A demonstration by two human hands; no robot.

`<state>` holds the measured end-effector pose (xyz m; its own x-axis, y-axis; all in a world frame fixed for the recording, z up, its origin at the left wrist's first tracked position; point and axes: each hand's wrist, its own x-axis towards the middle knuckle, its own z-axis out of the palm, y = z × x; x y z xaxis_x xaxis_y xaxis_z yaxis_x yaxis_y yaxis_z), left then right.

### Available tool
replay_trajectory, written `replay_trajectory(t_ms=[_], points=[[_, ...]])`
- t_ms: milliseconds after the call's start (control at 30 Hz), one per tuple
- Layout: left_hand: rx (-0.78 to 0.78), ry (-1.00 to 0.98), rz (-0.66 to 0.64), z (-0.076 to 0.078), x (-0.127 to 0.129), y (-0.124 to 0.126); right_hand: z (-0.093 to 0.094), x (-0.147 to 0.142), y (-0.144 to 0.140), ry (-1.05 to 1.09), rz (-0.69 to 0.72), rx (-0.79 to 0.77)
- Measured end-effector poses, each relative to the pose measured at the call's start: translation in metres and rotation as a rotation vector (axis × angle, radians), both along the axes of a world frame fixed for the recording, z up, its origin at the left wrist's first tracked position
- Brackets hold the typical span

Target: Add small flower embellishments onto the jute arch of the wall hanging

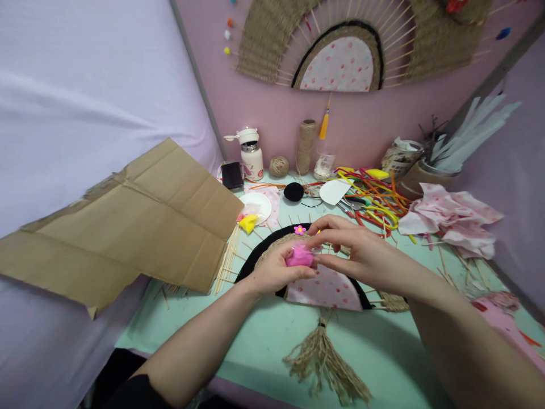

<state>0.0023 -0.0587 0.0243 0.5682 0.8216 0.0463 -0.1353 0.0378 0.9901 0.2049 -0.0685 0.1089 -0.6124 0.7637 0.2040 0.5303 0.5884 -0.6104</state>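
Observation:
A bright pink lump in clear plastic wrap (300, 257), perhaps soft clay, is gripped in my left hand (272, 266). My right hand (347, 244) reaches in from the right, with its fingers bent around the far side of the wrap and its fingertips at the plastic. Under both hands lies a half-round fan (323, 291) with a dotted fabric centre, a black band and thin sticks. A small pink flower with a yellow middle (300, 229) sits on the black band. Below the fan a twine tassel (324, 358) rests on the green table.
A large folded cardboard sheet (140, 221) leans on the left. Behind stand a white bottle (252, 162), a twine ball (279, 166) and a twine spool (305, 147). Coloured pipe cleaners (383, 199) and crumpled dotted fabric (455, 218) lie right. A yellow packet (248, 223) sits beside a white plate (260, 205).

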Motion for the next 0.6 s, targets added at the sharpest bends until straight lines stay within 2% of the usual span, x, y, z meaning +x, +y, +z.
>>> replay_trajectory(t_ms=[133, 233, 600], points=[[0.212, 0.168, 0.213, -0.002, 0.0, -0.001, -0.009, -0.006, -0.002, -0.082, -0.076, 0.115], [0.314, 0.245, 0.272, -0.002, 0.0, -0.002, -0.011, -0.008, -0.005, -0.112, -0.049, 0.111], [0.454, 0.316, 0.155, 0.01, 0.002, -0.006, -0.003, -0.01, -0.017, -0.288, 0.004, 0.041]])
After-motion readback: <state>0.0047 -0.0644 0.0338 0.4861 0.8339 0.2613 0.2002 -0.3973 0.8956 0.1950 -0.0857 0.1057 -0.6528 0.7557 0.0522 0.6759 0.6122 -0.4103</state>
